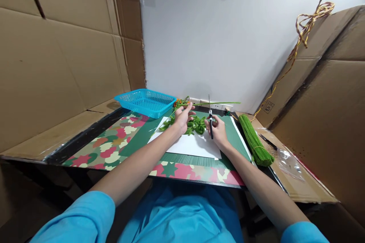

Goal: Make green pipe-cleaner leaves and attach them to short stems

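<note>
Trimming step | left hand (184, 117) pinched a green stem (216, 103) mid-desk, over the white sheet (191, 146) | right hand (218, 129) was wrapped round scissors (210, 119) | next probably needed blades lined up on it

a bright blue basket (146, 102) is seen beside a mat (114, 146) patterned in pink, cream, green and tan. white paper (194, 146) is laid on a dark green sheet (236, 140). the stem bundle (254, 141) is coloured bright green; black handles are shown on the scissors (210, 120).
</note>
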A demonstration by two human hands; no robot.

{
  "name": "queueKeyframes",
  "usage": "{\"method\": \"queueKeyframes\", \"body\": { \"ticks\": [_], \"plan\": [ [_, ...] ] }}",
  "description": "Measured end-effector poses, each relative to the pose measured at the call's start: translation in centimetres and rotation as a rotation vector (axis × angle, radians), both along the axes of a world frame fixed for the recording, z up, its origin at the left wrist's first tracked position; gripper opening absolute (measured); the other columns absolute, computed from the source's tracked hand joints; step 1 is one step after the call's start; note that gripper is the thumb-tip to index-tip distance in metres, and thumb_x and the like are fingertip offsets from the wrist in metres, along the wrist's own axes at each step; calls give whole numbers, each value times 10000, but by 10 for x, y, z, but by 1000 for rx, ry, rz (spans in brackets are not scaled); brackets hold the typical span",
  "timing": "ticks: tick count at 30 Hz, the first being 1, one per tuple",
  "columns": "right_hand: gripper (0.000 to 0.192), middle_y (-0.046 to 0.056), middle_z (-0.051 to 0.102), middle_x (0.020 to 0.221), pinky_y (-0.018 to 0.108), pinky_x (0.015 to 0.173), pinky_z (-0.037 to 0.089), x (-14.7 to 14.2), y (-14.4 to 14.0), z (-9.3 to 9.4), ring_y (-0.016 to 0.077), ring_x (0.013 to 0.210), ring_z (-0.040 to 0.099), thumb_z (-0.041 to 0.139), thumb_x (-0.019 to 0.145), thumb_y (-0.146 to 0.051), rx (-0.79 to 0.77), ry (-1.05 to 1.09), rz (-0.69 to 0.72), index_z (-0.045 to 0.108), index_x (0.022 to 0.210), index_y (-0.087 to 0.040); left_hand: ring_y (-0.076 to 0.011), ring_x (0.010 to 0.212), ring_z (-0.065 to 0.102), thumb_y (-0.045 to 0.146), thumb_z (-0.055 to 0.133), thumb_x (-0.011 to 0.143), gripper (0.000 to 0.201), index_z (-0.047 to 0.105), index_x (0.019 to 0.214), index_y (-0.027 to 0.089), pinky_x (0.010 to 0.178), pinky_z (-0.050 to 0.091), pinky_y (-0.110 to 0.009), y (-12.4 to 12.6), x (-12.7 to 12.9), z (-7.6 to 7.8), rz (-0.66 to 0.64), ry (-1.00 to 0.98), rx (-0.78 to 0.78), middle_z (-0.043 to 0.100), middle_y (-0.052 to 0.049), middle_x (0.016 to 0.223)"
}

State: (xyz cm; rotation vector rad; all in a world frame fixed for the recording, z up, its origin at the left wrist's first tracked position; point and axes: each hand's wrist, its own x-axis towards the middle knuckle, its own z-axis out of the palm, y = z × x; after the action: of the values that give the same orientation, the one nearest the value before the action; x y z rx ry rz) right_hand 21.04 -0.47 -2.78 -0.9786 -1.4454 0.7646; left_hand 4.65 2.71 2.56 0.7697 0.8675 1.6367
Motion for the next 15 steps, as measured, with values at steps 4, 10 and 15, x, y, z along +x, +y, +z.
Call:
{"method": "queueKeyframes", "body": {
  "ticks": [4,10,15],
  "plan": [
    [412,-10,634,694,260,518,409,-2,2,-1,155,570,529,759,813,-553,-4,31,-7,645,1011,-211,-58,542,647,232,833,900,167,699,862,140,422,404,-163,3,-3,3,20,-22,-10,761,-42,890],
    [362,29,715,812,285,623,460,-2,0,-1,195,677,616,683,870,-466,82,-91,-46,678,1103,-188,-56,543,646,259,795,934,124,731,933,153,414,381,-156,9,-9,0,29,-38,-19,777,-45,934],
    [357,25,752,880,285,694,463,-1,-9,1,214,743,656,614,902,-336,213,-424,-103,683,1237,-230,-53,513,618,388,821,906,239,736,942,167,410,393,-147,15,-13,-4,-11,-36,-24,745,-15,865]
  ]
}}
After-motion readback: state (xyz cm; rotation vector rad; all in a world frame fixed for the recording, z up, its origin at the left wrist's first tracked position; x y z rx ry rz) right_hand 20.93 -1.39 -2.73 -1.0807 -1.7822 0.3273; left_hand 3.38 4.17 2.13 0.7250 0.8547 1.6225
